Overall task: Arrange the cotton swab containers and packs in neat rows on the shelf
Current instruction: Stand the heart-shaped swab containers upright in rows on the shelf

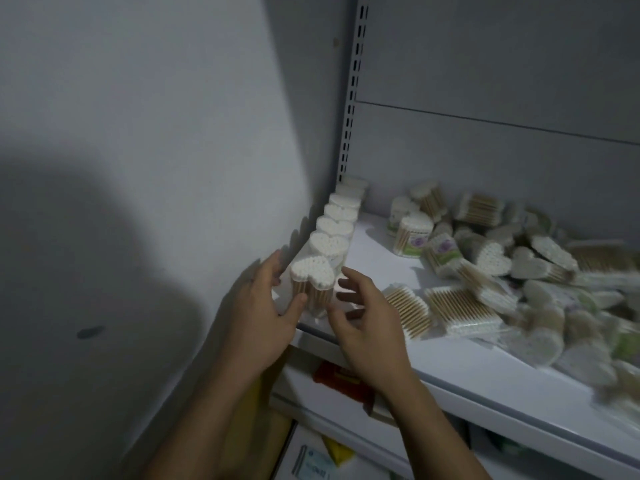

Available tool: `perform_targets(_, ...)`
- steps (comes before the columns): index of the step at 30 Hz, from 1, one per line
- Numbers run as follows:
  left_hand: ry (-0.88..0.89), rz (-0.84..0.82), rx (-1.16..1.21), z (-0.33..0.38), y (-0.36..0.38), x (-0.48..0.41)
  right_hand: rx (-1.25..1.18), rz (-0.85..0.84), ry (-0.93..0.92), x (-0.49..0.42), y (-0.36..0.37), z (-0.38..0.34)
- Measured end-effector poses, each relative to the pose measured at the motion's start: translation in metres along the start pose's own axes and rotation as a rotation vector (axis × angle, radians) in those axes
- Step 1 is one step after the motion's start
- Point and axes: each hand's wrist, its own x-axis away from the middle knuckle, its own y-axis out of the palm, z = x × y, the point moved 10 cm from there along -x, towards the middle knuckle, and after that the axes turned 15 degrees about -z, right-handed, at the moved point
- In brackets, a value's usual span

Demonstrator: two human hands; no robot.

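Beside the wall (173,133), left hand (263,313) seemingly touches front container (311,276).

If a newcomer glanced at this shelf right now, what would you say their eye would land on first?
A tidy row of heart-shaped containers runs along the left edge of the shelf beside the wall, and the left hand and right hand flank its nearest container. To the right, a loose pile of packs and containers sprawls across the shelf.
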Motion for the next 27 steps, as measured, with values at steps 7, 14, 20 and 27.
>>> perform_targets(7,0.177,0.096,-0.335,0.059,-0.022,-0.013,0.101,0.089,-0.052,-0.007,-0.072,-0.017)
perform_targets(14,0.317,-0.090,-0.484,0.132,0.028,-0.047,0.300,0.032,-0.041,-0.028,-0.125,-0.003)
perform_targets(20,0.304,-0.243,-0.669,0.168,0.070,-0.099,0.550,-0.110,0.054,-0.069,-0.158,0.014)
perform_targets(27,0.206,-0.415,-0.837,0.165,0.096,-0.175,0.605,-0.407,0.193,-0.116,-0.165,0.037)
